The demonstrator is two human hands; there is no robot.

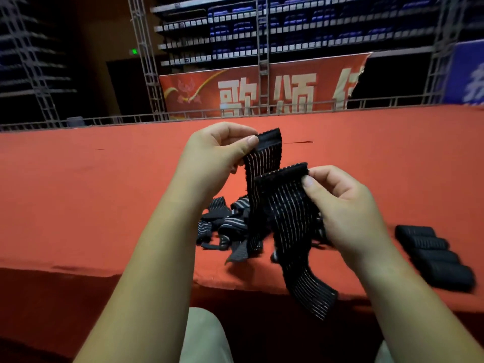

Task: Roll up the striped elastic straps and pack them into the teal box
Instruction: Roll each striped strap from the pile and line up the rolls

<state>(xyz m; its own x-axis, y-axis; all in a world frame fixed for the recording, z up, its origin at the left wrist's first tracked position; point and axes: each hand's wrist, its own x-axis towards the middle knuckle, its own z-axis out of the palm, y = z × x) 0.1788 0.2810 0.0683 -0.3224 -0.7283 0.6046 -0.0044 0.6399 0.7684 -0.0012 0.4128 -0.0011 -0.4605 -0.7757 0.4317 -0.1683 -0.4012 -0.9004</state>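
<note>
Above the near edge of the worktop (91, 192), two lengths of striped elastic strap (290, 218) hang from the hands, black with pale lines; whether they are one strap or two I cannot tell. The left grip (214, 153) pinches the farther, higher dark end between thumb and curled fingers. The right grip (345, 213) pinches the nearer, lower end the same way, and that length trails down past the worktop's edge. Behind them a pile of loose straps (222, 226) lies tangled on the red cloth. Well to the right, rolled straps (434, 255) lie side by side in a touching row. A knee in pale trousers (204, 334) shows below. A red banner (262, 90) hangs beyond the far edge.
</note>
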